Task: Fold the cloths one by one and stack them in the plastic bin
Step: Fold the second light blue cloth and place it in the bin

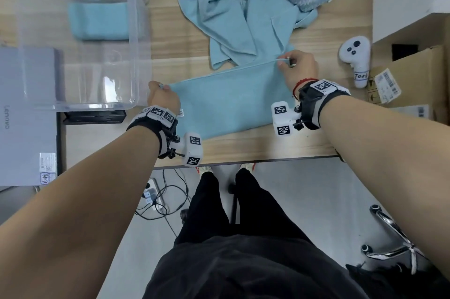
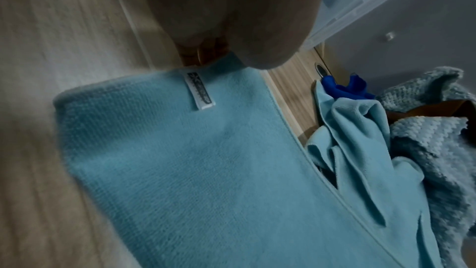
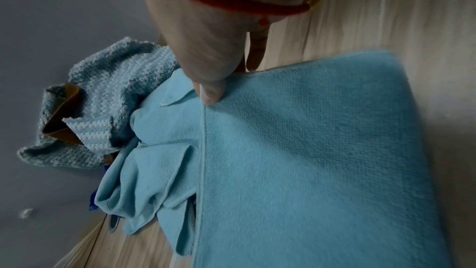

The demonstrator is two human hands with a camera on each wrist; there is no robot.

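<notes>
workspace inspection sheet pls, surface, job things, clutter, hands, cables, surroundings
surface: wooden table, light wood grain.
job's things: light blue cloth flat near the front edge; clear plastic bin at left holds one folded cloth; pile of unfolded cloths at the back.
clutter: white controller, cardboard box, grey laptop.
grippers: left hand pinches the cloth's far left corner; right hand pinches the far right corner.
cables: tangled cables and a power strip on the floor.
surroundings: chair base at right, grey floor.
</notes>
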